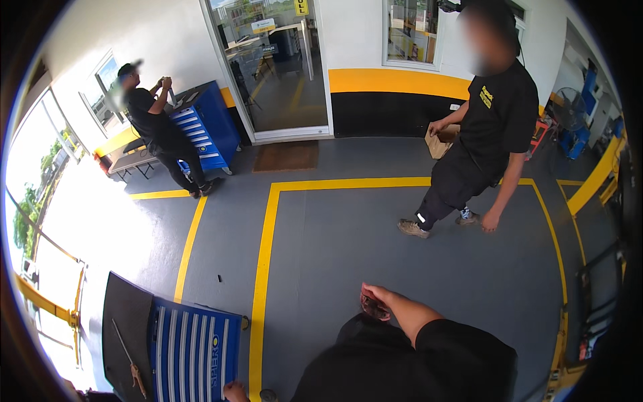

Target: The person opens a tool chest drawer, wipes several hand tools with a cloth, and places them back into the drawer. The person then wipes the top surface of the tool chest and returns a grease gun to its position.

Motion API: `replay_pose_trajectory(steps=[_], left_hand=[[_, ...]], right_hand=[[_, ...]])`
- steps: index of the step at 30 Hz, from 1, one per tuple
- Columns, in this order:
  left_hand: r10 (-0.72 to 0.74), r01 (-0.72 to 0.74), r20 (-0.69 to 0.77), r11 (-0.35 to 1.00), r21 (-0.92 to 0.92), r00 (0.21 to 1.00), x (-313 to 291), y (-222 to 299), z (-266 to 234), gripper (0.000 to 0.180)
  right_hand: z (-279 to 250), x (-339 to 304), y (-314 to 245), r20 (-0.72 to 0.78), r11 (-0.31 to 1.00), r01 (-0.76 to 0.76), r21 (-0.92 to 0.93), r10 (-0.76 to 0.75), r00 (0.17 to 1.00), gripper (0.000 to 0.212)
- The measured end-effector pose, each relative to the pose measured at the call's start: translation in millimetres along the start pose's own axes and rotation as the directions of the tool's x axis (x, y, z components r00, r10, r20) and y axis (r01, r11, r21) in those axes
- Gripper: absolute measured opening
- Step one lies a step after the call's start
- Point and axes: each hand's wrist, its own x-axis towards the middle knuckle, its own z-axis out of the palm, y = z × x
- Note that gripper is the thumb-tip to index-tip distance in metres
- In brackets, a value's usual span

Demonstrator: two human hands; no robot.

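At the lower edge, my left hand (234,392) shows only in part, its fingers curled beside the drawer fronts of a blue tool cabinet (228,335). What those fingers hold, if anything, is hidden. In front of my body, my right hand (375,298) is closed around a dark, mottled thing (375,309), too blurred to name. On the cabinet's black top (127,315) lies a tool with a long thin metal rod and a brownish handle (137,378); neither hand touches it.
Ahead on the right, a person (502,114) walks with a brown paper bag (442,141). Another person (151,120) stands at a second blue cabinet (211,127). A small dark object (219,278) lies on the grey floor. A glass door (271,74) and brown mat (286,156) are ahead.
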Motion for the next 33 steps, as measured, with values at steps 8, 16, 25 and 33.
replay_pose_trajectory(steps=[8,16,25,33], left_hand=[[0.023,-0.02,-0.001,0.908,0.419,1.0,25.6,15.7,-114.6,0.026],[0.102,-0.139,-0.248,0.981,-0.138,0.963,115.6,32.0,-171.7,0.027],[0.001,-0.131,-0.515,0.968,-0.216,0.857,172.5,89.5,-147.7,0.021],[-0.058,-0.086,-0.587,0.973,-0.213,0.807,197.3,92.5,-132.1,0.023]], right_hand=[[-35.6,-93.2,185.3,0.288,0.902,-0.186,0.389,0.072,0.955,0.041],[66.9,-75.3,157.5,0.158,0.991,-0.005,-0.135,0.026,0.987,0.052],[166.8,-119.0,35.3,0.209,0.991,0.079,-0.105,-0.056,0.976,0.06],[109.4,-143.7,94.4,0.224,0.988,0.092,-0.122,-0.063,0.973,0.065]])
